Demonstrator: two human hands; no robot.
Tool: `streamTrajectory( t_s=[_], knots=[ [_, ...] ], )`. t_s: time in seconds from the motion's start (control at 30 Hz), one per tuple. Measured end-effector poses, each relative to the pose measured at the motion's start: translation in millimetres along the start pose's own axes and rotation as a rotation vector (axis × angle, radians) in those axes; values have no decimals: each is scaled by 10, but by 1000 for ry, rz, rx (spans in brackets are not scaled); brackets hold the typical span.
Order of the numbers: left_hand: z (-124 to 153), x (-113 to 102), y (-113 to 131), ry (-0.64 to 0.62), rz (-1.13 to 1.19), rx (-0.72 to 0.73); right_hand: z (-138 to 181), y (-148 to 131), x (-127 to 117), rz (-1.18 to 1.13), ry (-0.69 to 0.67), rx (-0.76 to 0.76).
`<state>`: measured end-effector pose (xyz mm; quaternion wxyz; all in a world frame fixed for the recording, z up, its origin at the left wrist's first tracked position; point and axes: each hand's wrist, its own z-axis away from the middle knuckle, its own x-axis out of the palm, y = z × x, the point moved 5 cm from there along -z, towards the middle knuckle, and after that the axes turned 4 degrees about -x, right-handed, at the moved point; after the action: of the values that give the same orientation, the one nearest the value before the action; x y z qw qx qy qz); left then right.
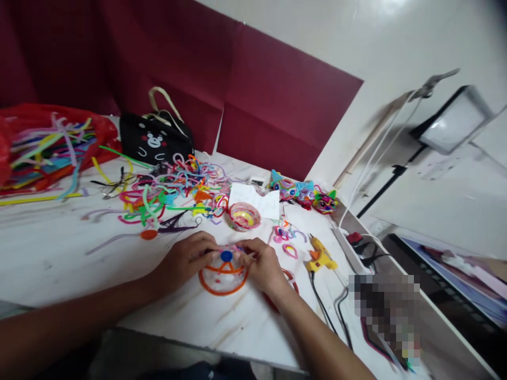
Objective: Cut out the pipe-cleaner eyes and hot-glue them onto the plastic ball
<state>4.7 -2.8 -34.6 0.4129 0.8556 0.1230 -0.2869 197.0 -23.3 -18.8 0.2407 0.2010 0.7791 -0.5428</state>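
Between my hands, a clear, rounded plastic piece (pixel 224 282) rests low over the white table, trimmed with orange pipe cleaner along its lower rim and across its front. A round blue disc (pixel 226 256) sits at its top, with small pink and purple bits behind it. My left hand (pixel 194 257) is closed on the upper left side of this piece, fingers bent toward the disc. From the other side my right hand (pixel 259 258) pinches the upper right edge. The fingertips partly cover whatever they press there. Just beyond stands a pink and yellow bowl (pixel 244 216).
Loose pipe cleaners (pixel 178 184) are heaped behind my hands. A yellow glue gun (pixel 321 256) with its cord lies to the right, near a power strip (pixel 350 248). Finished colourful figures (pixel 291 189) stand at the back. At left are a red bag (pixel 101 126) and black bag (pixel 156 140).
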Motion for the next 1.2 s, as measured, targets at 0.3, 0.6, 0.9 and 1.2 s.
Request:
streamTrajectory(
  t_s=[0.3,0.6,0.9,1.2],
  knots=[
    [241,28,236,-50,-219,174,199,-223,62,168,-40,-105],
    [371,60,270,-30,-188,84,304,-210,100,381,56,-350],
    [403,6,219,-105,-166,67,350,-179,67,527,131,-518],
    [421,23,177,-142,-191,59,393,-316,37,715,172,-659]
  ],
)
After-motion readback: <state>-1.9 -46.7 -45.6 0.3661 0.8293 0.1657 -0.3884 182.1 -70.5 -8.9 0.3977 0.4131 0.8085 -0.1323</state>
